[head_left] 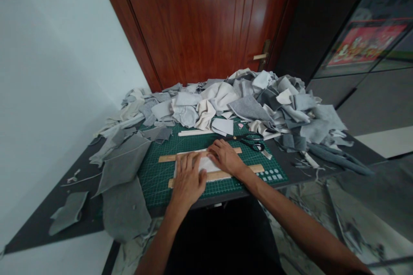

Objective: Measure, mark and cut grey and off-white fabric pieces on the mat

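While scissors (250,141) lie near, both hands, left (189,178) and right (226,157), press flat, fingers spread, on white fabric (206,164).

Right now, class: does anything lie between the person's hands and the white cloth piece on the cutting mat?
Nothing visible does. The left hand and right hand both rest flat on the white cloth piece, which lies across two wooden rulers. The scissors lie apart, beyond the right hand.

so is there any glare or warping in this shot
Head view: soft glare patches on the glossy door; wide-angle warping tilts the door frame and bends the table edges; even light, both hands and the green mat fairly sharp, corners softer.
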### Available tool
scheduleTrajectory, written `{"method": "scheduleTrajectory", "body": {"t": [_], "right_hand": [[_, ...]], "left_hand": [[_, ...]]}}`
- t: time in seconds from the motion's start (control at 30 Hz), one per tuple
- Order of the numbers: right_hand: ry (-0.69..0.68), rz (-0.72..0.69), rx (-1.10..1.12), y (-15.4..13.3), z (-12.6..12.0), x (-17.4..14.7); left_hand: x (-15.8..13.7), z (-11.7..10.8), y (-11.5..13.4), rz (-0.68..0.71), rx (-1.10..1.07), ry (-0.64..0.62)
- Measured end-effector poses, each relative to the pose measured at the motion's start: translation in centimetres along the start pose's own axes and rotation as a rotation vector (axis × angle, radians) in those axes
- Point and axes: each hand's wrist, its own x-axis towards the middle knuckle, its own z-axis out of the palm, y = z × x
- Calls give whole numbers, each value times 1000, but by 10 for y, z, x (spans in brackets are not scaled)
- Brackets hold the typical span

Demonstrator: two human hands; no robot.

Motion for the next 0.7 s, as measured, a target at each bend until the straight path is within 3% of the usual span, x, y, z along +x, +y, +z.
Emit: {"method": "scheduleTrajectory", "body": {"t": [0.5,0.7], "right_hand": [[-28,31,-66,-9,-4,-5],[-102,-89,40,-9,-3,-3]], "left_hand": [[-1,2,1,-79,-10,-12],[-4,4,-2,-71,-31,-37]]}}
